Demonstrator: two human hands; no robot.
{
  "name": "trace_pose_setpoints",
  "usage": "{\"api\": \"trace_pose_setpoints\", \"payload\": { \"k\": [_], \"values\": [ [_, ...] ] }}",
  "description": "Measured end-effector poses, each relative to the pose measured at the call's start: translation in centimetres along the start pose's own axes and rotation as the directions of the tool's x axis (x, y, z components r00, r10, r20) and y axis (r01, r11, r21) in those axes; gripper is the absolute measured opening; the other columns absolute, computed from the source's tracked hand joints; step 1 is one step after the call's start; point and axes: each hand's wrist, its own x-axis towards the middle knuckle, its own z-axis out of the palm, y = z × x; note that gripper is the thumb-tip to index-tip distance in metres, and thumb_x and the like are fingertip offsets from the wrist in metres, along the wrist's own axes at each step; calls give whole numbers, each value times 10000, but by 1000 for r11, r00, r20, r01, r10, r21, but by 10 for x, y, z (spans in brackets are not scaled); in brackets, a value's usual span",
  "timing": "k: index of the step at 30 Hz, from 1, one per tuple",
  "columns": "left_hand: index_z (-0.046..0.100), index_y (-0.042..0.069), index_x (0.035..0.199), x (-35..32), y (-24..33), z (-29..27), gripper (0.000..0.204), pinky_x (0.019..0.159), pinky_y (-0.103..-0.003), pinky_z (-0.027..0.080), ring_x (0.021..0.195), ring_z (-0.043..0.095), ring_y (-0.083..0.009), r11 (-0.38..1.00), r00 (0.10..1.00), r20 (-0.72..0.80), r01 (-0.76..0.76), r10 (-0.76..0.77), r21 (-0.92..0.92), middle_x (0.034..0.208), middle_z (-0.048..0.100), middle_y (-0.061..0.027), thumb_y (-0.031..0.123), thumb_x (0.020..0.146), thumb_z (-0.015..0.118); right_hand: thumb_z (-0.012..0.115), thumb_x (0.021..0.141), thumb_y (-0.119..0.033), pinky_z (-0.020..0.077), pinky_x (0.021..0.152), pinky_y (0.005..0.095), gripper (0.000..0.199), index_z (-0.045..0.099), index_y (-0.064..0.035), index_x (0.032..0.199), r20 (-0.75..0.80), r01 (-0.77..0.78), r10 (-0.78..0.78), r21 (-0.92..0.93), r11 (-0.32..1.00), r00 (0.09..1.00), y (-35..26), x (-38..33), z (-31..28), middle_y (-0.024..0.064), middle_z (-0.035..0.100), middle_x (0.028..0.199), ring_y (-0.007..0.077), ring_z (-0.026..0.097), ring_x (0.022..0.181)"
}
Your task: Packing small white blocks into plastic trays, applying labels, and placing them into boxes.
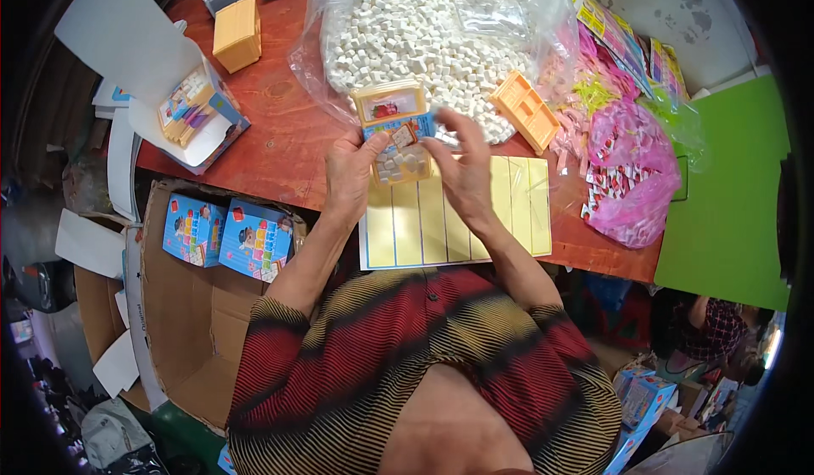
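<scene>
So the pack [397,136] is up in front of us, above the table [280,127], right between the cubes [407,34] and the yellow sheet [407,221]. Our left hand [349,170] has it pinched by its left edge, thumb on the front, probably so the little window and the blue band stay uncovered. Our right hand [466,170] is at the other edge with thumb and fingers apart, but the fingers are blurry, so we can't tell if they're gripping anything. The cubes sit loose in a clear bag [309,60] spread wide, which we'd guess makes grabbing them easy. An orange tray [526,111] leans on the bag's right side, and past it a pink bag [632,195] lies open around red-and-white sachets [615,183], also handy to reach. On our left an open box [229,132] has its lid up, likely for easy access, and below the table edge a carton [203,305] holds blue boxes [254,238] side by side.
</scene>
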Motion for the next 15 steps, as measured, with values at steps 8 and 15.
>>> {"api": "trace_pose_setpoints", "payload": {
  "k": [8, 15],
  "values": [
    [472, 3, 1008, -4, 12, -11, 252, 667, -218, 447, 771, 537, -101, 991, 983, 157, -108, 95, 75, 906, 551, -60, 30, 761, 513, 580, 719, -139, 425, 611, 216, 234, 563, 27, 882, 458, -576, 357, 555, 600, 814, -7, 4, 15, 38, 574, 756, 76, 514, 677],
    [400, 6, 1077, -8, 21, -17, 335, 797, -267, 402, 896, 507, -141, 992, 976, 203, -98, 81, 73, 1005, 510, -89, -1, 757, 498, 553, 746, -115, 418, 657, 227, 187, 564, 9, 886, 488, -569, 307, 599, 563, 817, -6, -7, 29, 32, 569, 787, 90, 516, 726]
  ]
}}
